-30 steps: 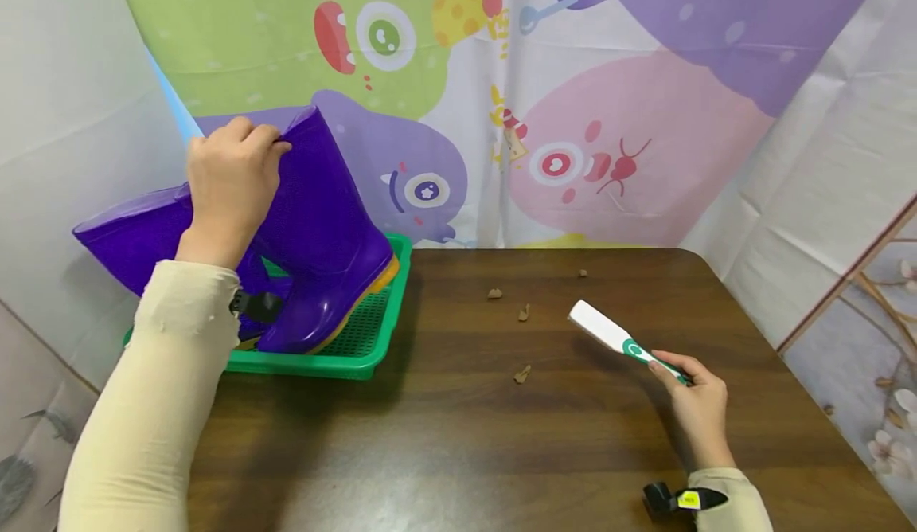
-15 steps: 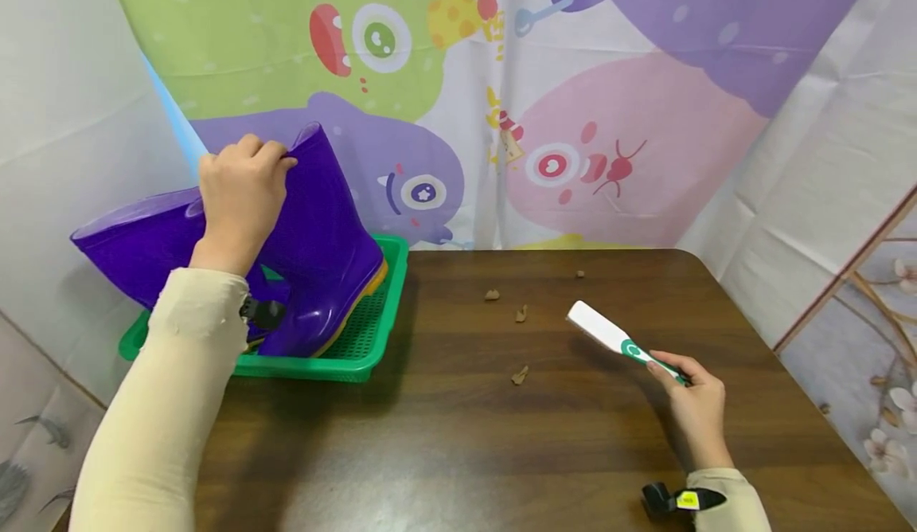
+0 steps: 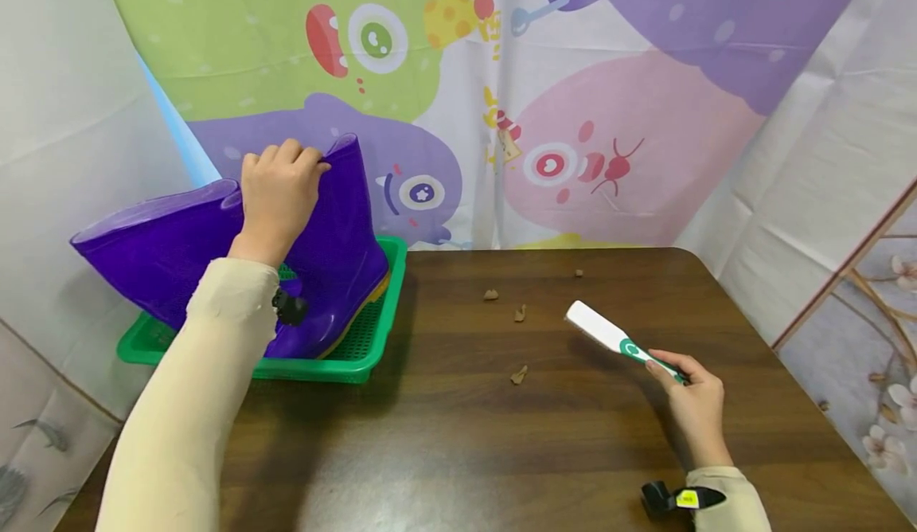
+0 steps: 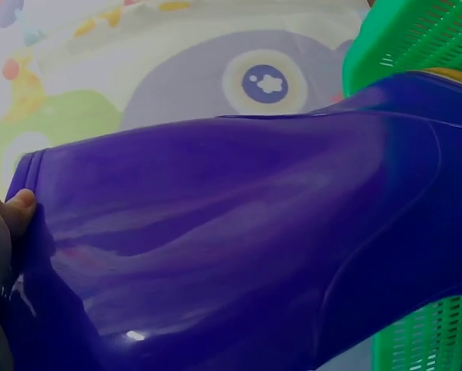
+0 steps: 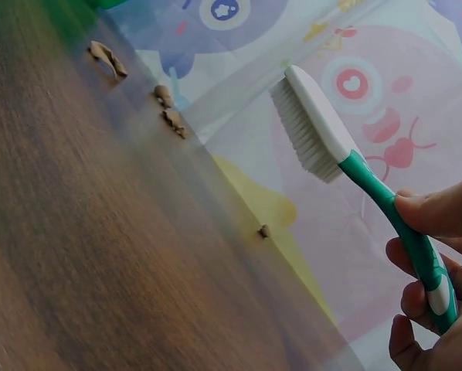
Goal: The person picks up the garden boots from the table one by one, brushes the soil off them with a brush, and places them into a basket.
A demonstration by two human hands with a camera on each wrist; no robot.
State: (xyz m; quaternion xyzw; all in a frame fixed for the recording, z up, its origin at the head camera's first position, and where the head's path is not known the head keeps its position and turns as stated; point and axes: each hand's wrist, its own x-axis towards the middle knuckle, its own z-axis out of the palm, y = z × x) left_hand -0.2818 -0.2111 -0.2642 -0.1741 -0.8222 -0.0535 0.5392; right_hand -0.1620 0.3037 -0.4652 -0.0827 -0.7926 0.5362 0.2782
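My left hand [image 3: 281, 193] grips the top edge of a purple rain boot [image 3: 335, 229] with a yellow sole. This boot stands nearly upright in a green plastic basket [image 3: 315, 369]. Its shaft fills much of the left wrist view, with my thumb [image 4: 22, 202] on the rim. A second purple boot [image 3: 158, 249] leans out over the basket's left side, partly hidden behind my left arm. On the right, my right hand [image 3: 695, 408] holds a white and green scrub brush [image 3: 600, 327] by its handle, raised above the table. White bristles [image 5: 304, 135] show in the right wrist view.
Several small brown crumpled bits, one of them a curled piece [image 3: 519, 374], lie on the dark wooden table [image 3: 444, 452] between basket and brush. A cartoon-print cloth [image 3: 473, 118] hangs along the back edge. Pale cloth panels stand at both sides.
My left hand has moved right and slightly down, bringing the boot's shaft more upright. More of the leaning boot now shows. The right hand and brush have stayed almost still.
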